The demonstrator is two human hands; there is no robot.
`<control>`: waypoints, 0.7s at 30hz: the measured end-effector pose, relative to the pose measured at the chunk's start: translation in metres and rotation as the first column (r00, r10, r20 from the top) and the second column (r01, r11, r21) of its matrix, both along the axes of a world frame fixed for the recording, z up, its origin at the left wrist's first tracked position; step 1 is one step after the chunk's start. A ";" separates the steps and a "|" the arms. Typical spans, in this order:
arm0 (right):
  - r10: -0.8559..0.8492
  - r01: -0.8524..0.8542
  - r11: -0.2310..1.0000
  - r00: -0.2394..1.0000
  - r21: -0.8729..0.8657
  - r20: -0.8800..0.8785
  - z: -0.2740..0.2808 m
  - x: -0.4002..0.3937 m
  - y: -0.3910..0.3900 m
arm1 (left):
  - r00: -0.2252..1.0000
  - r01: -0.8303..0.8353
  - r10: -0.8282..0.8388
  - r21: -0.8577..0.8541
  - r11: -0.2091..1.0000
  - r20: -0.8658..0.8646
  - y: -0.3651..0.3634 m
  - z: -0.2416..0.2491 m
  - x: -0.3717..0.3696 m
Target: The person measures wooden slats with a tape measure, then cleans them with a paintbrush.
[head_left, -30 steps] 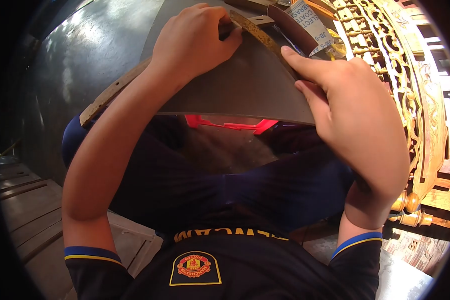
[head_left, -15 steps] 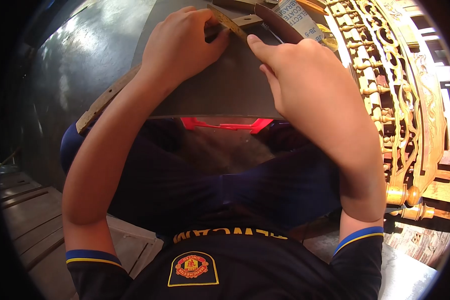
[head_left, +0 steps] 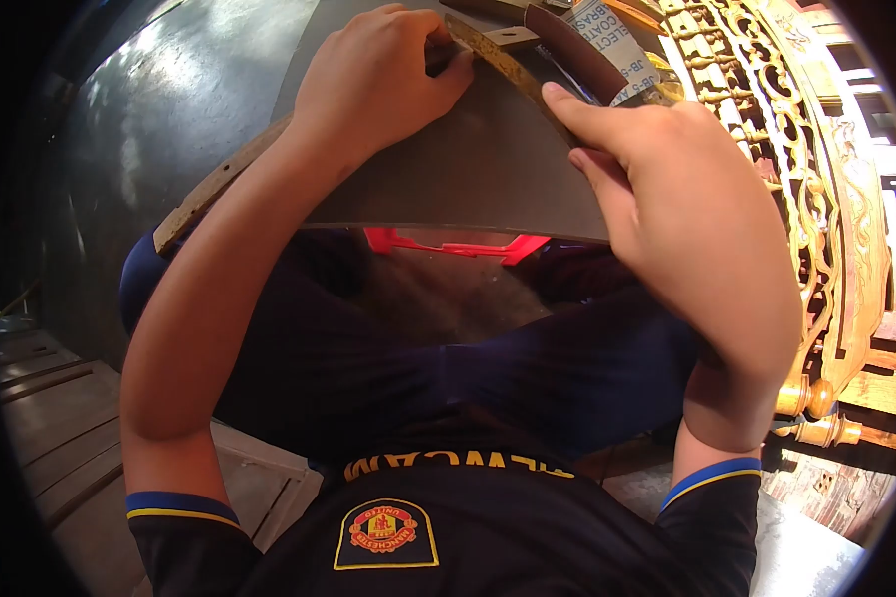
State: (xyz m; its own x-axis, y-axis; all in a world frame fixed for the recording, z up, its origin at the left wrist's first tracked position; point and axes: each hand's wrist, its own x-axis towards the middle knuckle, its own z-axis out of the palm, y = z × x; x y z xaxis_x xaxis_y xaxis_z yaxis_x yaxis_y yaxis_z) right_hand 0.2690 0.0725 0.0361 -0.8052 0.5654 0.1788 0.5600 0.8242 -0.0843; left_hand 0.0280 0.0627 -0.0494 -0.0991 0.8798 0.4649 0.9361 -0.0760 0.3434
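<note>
Holding a dark sheet (head_left: 468,169) on the lap, with a worn ruler (head_left: 513,75) laid across its far edge.

Left hand (head_left: 378,80) presses curled, closed fingers onto the ruler's upper end; right hand (head_left: 687,219) extends its forefinger along the ruler, remaining fingers folded. The sheet appears thin, light and flexible, best gripped at its edges. Carved gilded woodwork (head_left: 796,199) stands at right; a red stool (head_left: 453,244) shows beneath.

A woodworking shop: ornate carved wooden furniture (head_left: 806,179) stands beside a sandpaper roll (head_left: 592,45) and stacked planks (head_left: 60,418).
</note>
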 end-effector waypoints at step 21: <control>0.057 -0.049 0.996 0.993 0.077 -0.100 -0.032 -0.015 0.022 | 0.999 0.030 -0.030 -0.012 0.999 0.010 0.004 -0.001 -0.001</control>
State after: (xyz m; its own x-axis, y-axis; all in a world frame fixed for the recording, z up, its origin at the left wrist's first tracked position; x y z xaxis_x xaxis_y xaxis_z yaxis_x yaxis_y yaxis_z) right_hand 0.2544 0.0944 0.0037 -0.8089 0.5047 0.3015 0.5071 0.8585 -0.0765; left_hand 0.0266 0.0669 -0.0508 -0.0767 0.8879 0.4536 0.9301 -0.1002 0.3534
